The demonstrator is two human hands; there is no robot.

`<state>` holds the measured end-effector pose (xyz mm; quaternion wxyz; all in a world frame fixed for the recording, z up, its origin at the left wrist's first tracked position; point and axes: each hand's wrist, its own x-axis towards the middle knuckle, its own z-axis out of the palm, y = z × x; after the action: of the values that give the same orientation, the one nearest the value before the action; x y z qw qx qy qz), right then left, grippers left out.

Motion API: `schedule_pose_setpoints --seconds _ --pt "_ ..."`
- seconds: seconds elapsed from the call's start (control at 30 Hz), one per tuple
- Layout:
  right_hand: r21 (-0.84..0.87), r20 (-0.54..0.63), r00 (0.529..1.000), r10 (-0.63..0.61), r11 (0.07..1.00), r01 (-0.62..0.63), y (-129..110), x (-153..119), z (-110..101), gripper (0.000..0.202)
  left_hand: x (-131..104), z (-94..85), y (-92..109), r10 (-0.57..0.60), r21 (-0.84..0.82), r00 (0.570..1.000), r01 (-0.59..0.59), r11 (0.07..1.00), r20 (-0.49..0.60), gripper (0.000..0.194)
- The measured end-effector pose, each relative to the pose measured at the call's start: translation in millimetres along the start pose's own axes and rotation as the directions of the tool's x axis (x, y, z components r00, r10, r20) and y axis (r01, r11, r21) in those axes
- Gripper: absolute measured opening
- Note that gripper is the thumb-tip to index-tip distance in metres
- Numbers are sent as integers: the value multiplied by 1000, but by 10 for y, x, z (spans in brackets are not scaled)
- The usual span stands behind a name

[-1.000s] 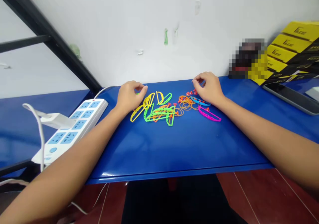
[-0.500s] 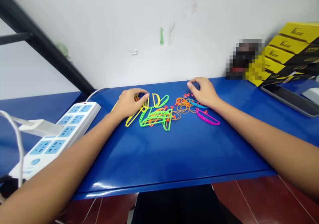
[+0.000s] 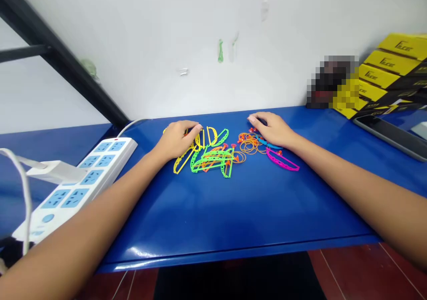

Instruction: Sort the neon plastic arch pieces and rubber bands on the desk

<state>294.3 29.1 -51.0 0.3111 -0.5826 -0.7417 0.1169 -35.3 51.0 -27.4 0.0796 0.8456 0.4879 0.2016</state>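
On the blue table lies a loose pile of small plastic toy bows. My left hand (image 3: 178,139) rests palm-down at the pile's left side, over yellow bows (image 3: 183,161), its fingers loosely curved and thumb stretched out. Green bows (image 3: 213,162) overlap orange pieces with suction-cup ends in the middle. My right hand (image 3: 273,130) lies at the right side, thumb and fingers apart, partly covering a blue bow (image 3: 269,144). Close by are tan rubber bands (image 3: 250,145), small orange-red pieces (image 3: 243,137) and a magenta bow (image 3: 283,161). What lies under both palms is hidden.
A white power strip (image 3: 110,162) with a plugged-in adapter (image 3: 62,172) stands on the left. At the right, a dark phone (image 3: 390,133) lies in front of stacked yellow-and-black boxes (image 3: 383,78). The white wall (image 3: 200,24) rises behind the table (image 3: 233,215).
My right hand has lowered slightly toward the table. The whole view has shifted a little, while the toy bows keep their arrangement.
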Motion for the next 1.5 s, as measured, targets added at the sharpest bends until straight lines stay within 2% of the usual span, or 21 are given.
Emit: schedule_pose_setpoints --seconds 0.2,0.4,0.53,0.7,1.13,1.5 --pt "14 67 996 -65 998 64 -37 -22 40 46 -27 54 34 83 -16 997 -83 996 -7 52" --pt "40 75 994 -80 996 78 -22 -25 68 43 -35 97 24 84 -4 996 -84 996 -12 54" --pt "0 58 992 -115 993 115 1 -26 95 36 -32 102 27 106 7 994 -106 994 -10 57" --pt "-82 79 981 -179 979 186 37 -31 98 38 -33 102 29 108 7 994 -108 994 0 53" --pt "-182 148 971 -191 959 216 -28 -32 51 44 -32 99 49 104 19 994 -105 994 19 57" --pt "-177 156 968 -198 958 225 -23 -35 55 43 -32 121 34 103 15 995 -103 995 9 54"
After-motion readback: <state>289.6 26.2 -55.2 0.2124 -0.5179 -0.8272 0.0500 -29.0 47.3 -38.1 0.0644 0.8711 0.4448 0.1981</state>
